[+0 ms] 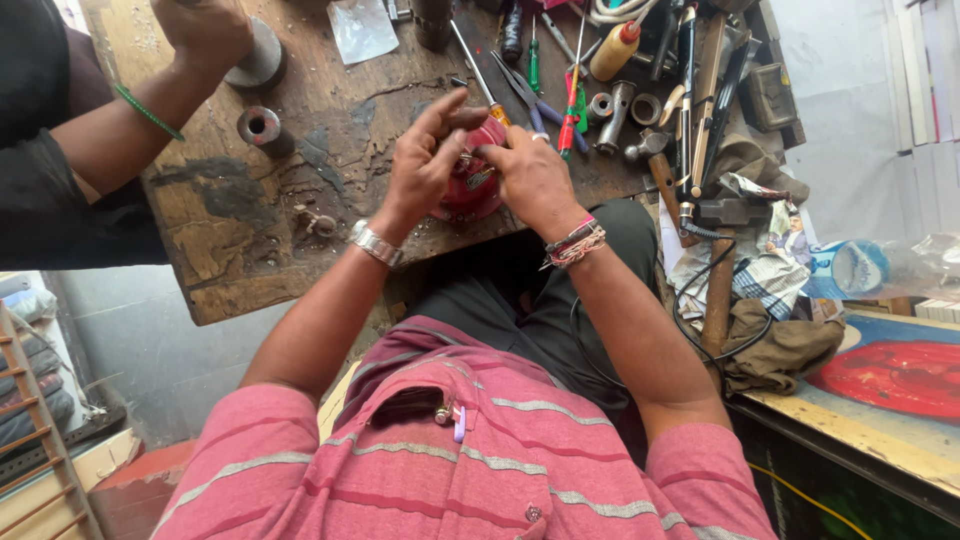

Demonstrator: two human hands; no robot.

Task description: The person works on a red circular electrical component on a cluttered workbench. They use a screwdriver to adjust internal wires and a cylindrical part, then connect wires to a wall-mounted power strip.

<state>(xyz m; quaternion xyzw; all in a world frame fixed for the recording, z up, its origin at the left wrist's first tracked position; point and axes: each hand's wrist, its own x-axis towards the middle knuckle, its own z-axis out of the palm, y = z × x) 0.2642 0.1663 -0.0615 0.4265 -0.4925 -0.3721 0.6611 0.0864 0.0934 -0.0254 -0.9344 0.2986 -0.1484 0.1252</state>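
Observation:
Both of my hands hold a round red part point(472, 185) over the near edge of a worn wooden workbench point(250, 230). My left hand point(425, 160), with a metal watch on its wrist, grips the part from the left with its fingers curled over the top. From the right, my right hand point(530, 175), with thread bands on its wrist, pinches the part's upper rim. Most of the part is hidden by my fingers.
Another person's hand point(205, 30) rests on a grey metal disc point(258, 58) at the bench's far left. A metal cylinder point(262, 128) stands near it. Screwdrivers point(572, 100), pliers point(530, 95), a hammer point(718, 215) and several small tools crowd the right side. Rags lie further right.

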